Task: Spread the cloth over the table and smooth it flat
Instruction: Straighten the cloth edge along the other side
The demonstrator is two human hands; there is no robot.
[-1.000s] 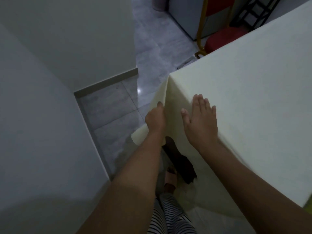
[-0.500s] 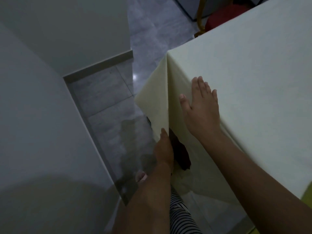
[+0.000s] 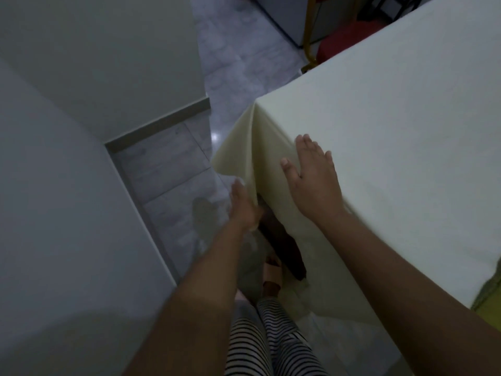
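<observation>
The pale cloth [image 3: 393, 137] covers the bench top and lies flat there. What is loose is the corner fold [image 3: 238, 150], hanging from the near-left corner down toward the floor. The right hand [image 3: 314, 185] presses flat on the cloth at the edge, fingers straight, just right of that fold. The left hand [image 3: 244, 206] is lower and nearer, at the fold's bottom edge; blur hides whether its fingers pinch it.

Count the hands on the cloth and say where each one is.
2. The right hand lies flat on the cloth along the top's edge, near the corner. The left hand is lower, against the hanging corner fold; blur hides whether it grips it.
</observation>
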